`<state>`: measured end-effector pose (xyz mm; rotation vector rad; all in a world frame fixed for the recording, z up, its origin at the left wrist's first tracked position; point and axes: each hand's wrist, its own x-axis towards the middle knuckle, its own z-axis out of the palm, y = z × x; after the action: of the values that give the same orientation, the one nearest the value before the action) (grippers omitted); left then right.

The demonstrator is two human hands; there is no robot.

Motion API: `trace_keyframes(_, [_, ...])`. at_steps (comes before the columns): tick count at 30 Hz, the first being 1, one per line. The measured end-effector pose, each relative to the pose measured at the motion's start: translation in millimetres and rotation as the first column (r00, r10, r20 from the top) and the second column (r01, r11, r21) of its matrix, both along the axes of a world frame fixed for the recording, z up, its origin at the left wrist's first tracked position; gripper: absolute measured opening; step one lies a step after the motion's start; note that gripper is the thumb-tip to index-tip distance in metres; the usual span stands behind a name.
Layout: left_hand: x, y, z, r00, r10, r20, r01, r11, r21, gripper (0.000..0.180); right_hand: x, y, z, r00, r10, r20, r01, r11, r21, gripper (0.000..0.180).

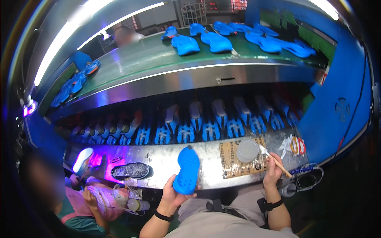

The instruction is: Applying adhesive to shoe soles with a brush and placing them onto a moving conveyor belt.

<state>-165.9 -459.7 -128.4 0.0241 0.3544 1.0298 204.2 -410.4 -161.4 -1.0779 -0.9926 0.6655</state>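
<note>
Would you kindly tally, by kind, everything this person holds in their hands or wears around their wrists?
Blue contoured shoe sole, in the left hand: 1
Light wooden-handled brush, in the right hand: 1
Black wristbands: 2
Total: 4

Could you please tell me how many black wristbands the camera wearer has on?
2: a slim wristband below the left hand, which holds a blue sole, and a bulkier wristband below the right hand, which holds a brush. Both wrists show; I see no others.
</note>
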Motion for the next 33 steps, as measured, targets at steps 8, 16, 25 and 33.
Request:
trace_keyframes(8, [-29,134,175,0.949,0.150,-0.278,0.085,0.725,0.684,0.084,34,9,-69,0.982,-0.167,0.083,0.176,0.979,-0.105,0.027])
trace_keyframes(16, [-36,234,237,0.634,0.603,-0.485,-0.159,0.715,0.681,0.065,33,12,-79,0.974,-0.183,0.134,0.200,0.972,-0.124,0.024])
trace_keyframes(25, [-237,301,247,-0.956,0.290,-0.036,0.193,0.718,0.668,0.051,26,10,-75,0.975,-0.181,0.128,0.200,0.968,-0.153,0.023])
trace_keyframes(33, [-445,326,251,-0.745,-0.486,-0.457,-0.647,0.694,0.316,0.089,16,11,-58,0.953,-0.223,0.206,0.257,0.954,-0.155,0.021])
